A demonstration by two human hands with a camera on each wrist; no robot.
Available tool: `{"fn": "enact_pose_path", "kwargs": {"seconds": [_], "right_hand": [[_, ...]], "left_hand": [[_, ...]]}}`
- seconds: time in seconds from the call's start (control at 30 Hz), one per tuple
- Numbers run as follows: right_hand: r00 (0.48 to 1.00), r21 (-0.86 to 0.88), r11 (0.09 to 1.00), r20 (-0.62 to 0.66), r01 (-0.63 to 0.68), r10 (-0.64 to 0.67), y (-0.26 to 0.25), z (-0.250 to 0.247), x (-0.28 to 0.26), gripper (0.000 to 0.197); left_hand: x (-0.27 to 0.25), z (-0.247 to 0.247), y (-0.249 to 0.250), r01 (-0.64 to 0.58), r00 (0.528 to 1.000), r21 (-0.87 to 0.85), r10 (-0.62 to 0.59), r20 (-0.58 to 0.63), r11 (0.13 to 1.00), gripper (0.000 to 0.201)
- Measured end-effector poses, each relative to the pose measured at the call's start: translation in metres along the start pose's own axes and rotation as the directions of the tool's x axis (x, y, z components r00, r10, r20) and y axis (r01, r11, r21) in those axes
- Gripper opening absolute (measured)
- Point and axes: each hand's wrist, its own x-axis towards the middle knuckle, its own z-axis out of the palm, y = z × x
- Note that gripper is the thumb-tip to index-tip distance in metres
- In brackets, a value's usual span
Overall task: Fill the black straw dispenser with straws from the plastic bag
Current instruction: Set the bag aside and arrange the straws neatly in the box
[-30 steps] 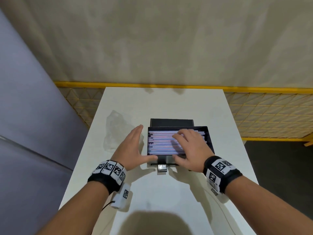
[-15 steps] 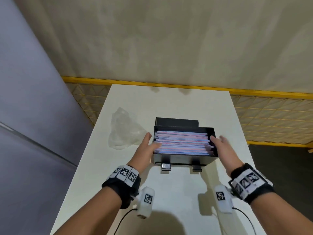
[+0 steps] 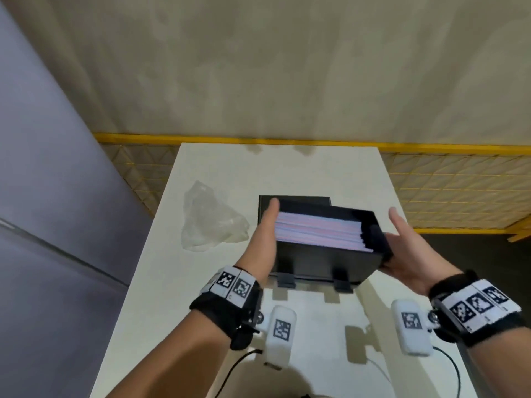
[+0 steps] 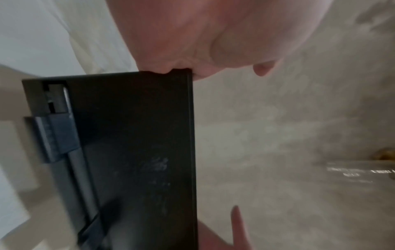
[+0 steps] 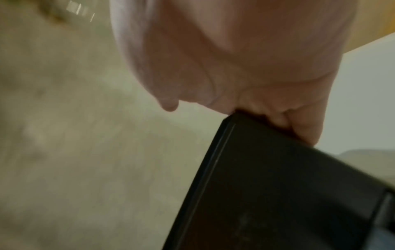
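The black straw dispenser is held just above the white table, slightly turned, its shadow below its two front feet. Pink and white straws fill its open top. My left hand presses flat on its left end, fingers straight. My right hand presses on its right end, thumb raised, fingers hidden behind the box. The left wrist view shows the palm on the dispenser's end. The right wrist view shows the dispenser's edge under my hand. The clear plastic bag lies crumpled to the left.
A black lid panel shows just behind the dispenser. Yellow mesh fencing runs behind and to the right of the table. A grey wall stands close on the left.
My right hand left the straws and both hands moved to the dispenser's ends. The dispenser has risen off the table and turned slightly.
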Motion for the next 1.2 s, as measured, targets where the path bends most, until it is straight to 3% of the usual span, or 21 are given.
{"fn": "enact_pose_path", "kwargs": {"seconds": [0.1, 0.17, 0.33, 0.43, 0.53, 0.63, 0.7, 0.77, 0.93, 1.03, 1.13, 1.2], "right_hand": [[0.993, -0.031, 0.993, 0.015, 0.118, -0.117, -0.001, 0.014, -0.006, 0.060], [0.989, -0.016, 0.988, 0.001, 0.151, -0.151, -0.004, 0.017, -0.007, 0.058], [0.988, -0.041, 0.987, 0.035, 0.154, -0.153, -0.005, 0.021, -0.007, 0.059], [0.996, -0.027, 0.996, 0.015, 0.087, -0.086, -0.004, 0.020, -0.007, 0.068], [0.995, -0.011, 0.995, -0.017, 0.095, -0.095, 0.002, 0.018, -0.004, 0.060], [0.998, 0.000, 0.999, 0.018, 0.053, -0.053, 0.002, 0.017, -0.009, 0.063], [0.999, 0.000, 1.000, 0.020, 0.031, -0.031, 0.002, 0.017, -0.013, 0.067], [0.996, -0.038, 0.996, 0.044, 0.083, -0.082, 0.002, 0.020, -0.013, 0.058], [0.997, 0.045, 0.997, 0.044, 0.063, -0.065, 0.003, 0.011, -0.022, 0.068], [0.988, -0.026, 0.991, 0.084, 0.133, -0.130, 0.007, 0.020, -0.026, 0.054], [0.994, 0.014, 0.995, 0.046, 0.103, -0.104, 0.009, 0.019, -0.028, 0.060], [0.993, -0.001, 0.994, 0.042, 0.112, -0.112, 0.012, 0.021, -0.026, 0.055]], "left_hand": [[-0.006, -0.013, 0.006, -0.047, 0.998, -0.046, 0.045, -0.038, 0.998, 0.060], [-0.007, -0.018, 0.010, -0.053, 0.999, -0.047, 0.053, 0.007, 0.997, 0.063], [-0.016, -0.025, 0.000, -0.094, 0.995, -0.090, 0.090, -0.042, 0.992, 0.068], [-0.016, -0.022, -0.008, -0.084, 0.996, -0.030, 0.085, 0.039, 0.996, 0.070], [-0.020, -0.029, -0.009, 0.015, 1.000, -0.015, -0.015, 0.005, 1.000, 0.076], [-0.021, -0.036, -0.004, 0.102, 0.989, -0.037, -0.097, 0.115, 0.994, 0.087], [-0.025, -0.034, -0.006, 0.102, 0.988, 0.002, -0.102, 0.113, 0.995, 0.083], [-0.025, -0.035, -0.008, 0.091, 0.995, -0.023, -0.090, 0.042, 0.996, 0.083], [-0.034, -0.039, 0.005, 0.153, 0.965, 0.023, -0.154, 0.210, 0.988, 0.088], [-0.028, -0.051, 0.010, 0.154, 0.971, -0.035, -0.145, 0.188, 0.987, 0.096], [-0.032, -0.045, 0.011, 0.155, 0.959, 0.029, -0.157, 0.238, 0.988, 0.092], [-0.032, -0.043, 0.007, 0.138, 0.972, 0.028, -0.140, 0.188, 0.990, 0.091]]}}
